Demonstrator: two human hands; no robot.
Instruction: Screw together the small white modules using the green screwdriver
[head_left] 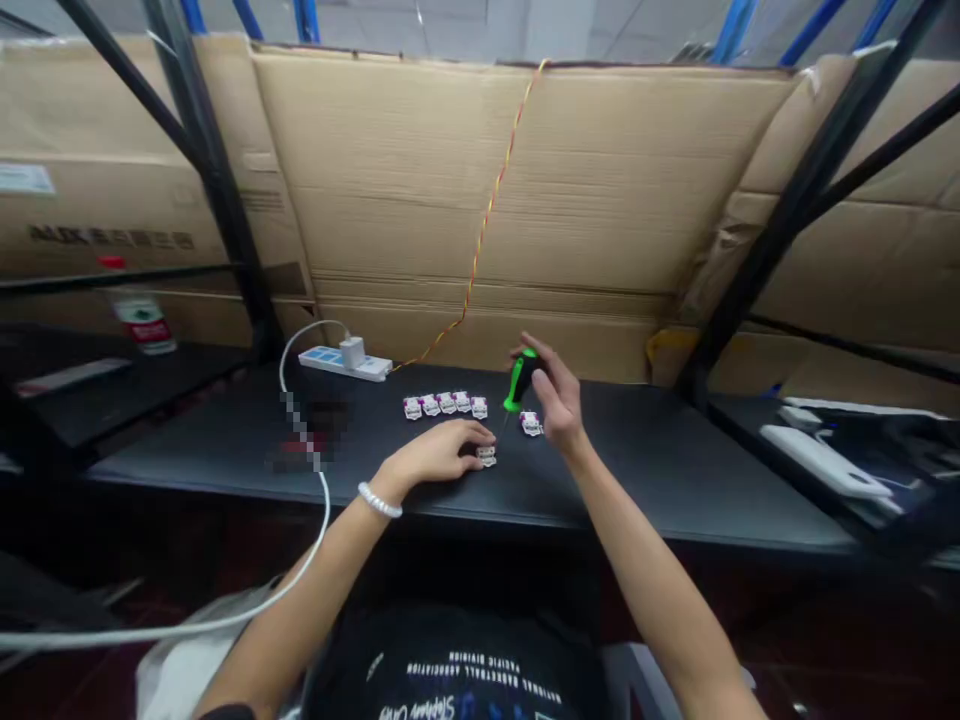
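Two hands in view. Left hand (442,452): thumb and fingers closed around the edge of one small white piece (487,457), held low at the black tabletop (660,470), near the front edge. Right hand (561,400): fingers wrapped about one screwdriver (517,384), its handle green and black, tilted; the thin shaft slants down and leftward toward the held piece. Whether the tip touches it, cannot tell. Just left of the right hand's wrist lies one loose white-and-purple piece (530,424). Beyond the left hand, a row of five like pieces (446,403), side by side. Count of pieces: seven (1 held, 1 alone, 5 in row). One white bracelet (379,500) on the left wrist. Farther back on the left, one power strip (322,361) bearing one white plug (352,351); one white cable (325,490) loops from it toward the front. One red-and-yellow cord (491,205) runs from the strip up the cardboard (600,200) behind. Far left, one bottle (144,322) with a red cap, standing upright.
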